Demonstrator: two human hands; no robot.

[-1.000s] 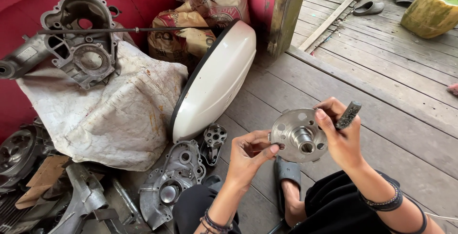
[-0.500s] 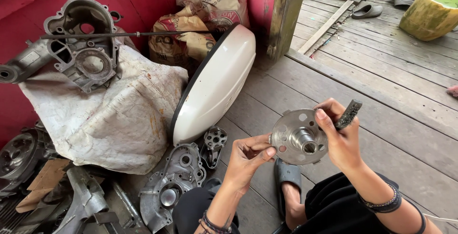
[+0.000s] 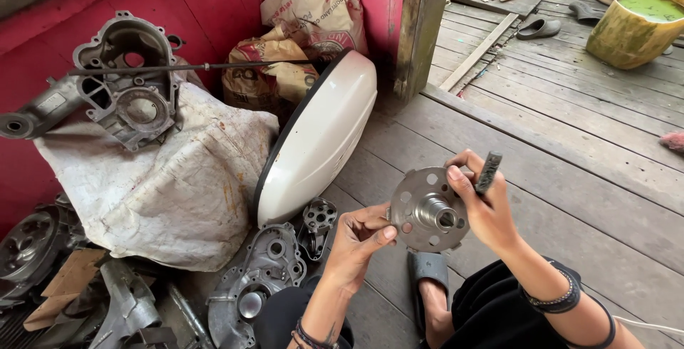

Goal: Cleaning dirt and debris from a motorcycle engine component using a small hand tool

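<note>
I see both hands raised over the wooden plank floor [image 3: 570,149], sharing one part between them: a round metal hub flange [image 3: 429,218] with a ring of holes and a short bored boss at its centre. My right hand [image 3: 484,210] is curled around the flange's right edge, thumb lying across the face near the top, and the same hand pinches a short dark file-like tool [image 3: 488,172] that sticks up above the fingers. My left hand [image 3: 360,238] is half closed at the flange's lower left rim, fingertips touching the edge. The flange sits between the two hands, above a dark sandal [image 3: 426,269] on my foot. To the left, a white curved body panel [image 3: 317,142] leans by a red wall, beside a grey engine casing [image 3: 121,92] resting on a white sack [image 3: 171,185]. Another casing cover [image 3: 260,285] lies on the floor near my left wrist.
</note>
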